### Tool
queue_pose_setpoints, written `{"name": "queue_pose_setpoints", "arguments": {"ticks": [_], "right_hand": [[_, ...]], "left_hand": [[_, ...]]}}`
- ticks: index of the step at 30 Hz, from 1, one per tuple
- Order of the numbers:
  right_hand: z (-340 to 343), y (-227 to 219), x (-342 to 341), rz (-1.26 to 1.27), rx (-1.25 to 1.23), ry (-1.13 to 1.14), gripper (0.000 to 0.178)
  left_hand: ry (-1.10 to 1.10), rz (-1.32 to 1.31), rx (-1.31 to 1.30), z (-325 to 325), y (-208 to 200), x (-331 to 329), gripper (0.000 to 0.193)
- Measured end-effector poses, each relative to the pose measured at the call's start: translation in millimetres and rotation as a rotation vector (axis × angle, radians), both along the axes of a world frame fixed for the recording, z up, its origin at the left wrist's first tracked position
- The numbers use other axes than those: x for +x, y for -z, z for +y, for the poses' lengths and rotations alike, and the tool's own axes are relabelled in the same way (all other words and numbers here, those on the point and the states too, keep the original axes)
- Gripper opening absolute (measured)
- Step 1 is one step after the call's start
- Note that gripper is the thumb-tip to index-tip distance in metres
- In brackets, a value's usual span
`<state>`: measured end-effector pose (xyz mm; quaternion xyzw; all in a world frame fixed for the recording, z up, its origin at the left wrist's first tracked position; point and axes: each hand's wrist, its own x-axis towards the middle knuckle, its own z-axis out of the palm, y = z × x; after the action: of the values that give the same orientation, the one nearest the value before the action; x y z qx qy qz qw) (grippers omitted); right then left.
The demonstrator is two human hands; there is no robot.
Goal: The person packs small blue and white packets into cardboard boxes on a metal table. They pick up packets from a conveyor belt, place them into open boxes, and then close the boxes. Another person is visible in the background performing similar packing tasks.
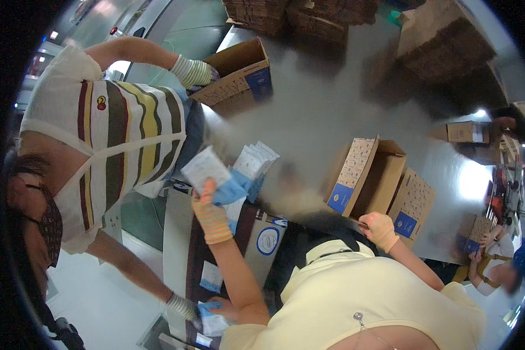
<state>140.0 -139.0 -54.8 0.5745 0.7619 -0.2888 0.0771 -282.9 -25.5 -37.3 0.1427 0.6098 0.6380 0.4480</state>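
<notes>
My left hand (207, 213), in an orange-striped glove, is raised over a dark conveyor belt and pinches a flat white-and-blue packet (207, 167). Beside it, a row of similar packets (254, 163) leans together on the metal table. My right hand (380, 230) is closed at the near edge of an open printed cardboard box (351, 169); its fingertips are partly hidden. That box lies tilted with its opening toward the right, and its inside shows brown.
At left a co-worker in a striped shirt (128, 146) has one gloved hand in another open box (233, 76). Packets (211, 276) lie on the belt, where another hand (224, 309) touches one. Flattened carton stacks (443, 41) stand far back. Another person (496, 268) holds a box at right.
</notes>
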Motion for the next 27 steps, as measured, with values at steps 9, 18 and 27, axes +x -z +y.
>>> {"name": "queue_pose_setpoints", "arguments": {"ticks": [9, 18, 27], "right_hand": [[-15, 7, 28, 0.137, -0.019, 0.120, 0.023], [-99, 103, 122, 0.697, -0.476, 0.877, 0.066], [-89, 93, 119, 0.631, -0.376, 0.761, 0.039]], "left_hand": [[-0.067, -0.010, 0.047, -46, -6, -10, 0.041], [0.067, -0.010, -0.040, -88, -41, 48, 0.041], [0.044, 0.001, 0.037, -120, -86, 67, 0.042]]}}
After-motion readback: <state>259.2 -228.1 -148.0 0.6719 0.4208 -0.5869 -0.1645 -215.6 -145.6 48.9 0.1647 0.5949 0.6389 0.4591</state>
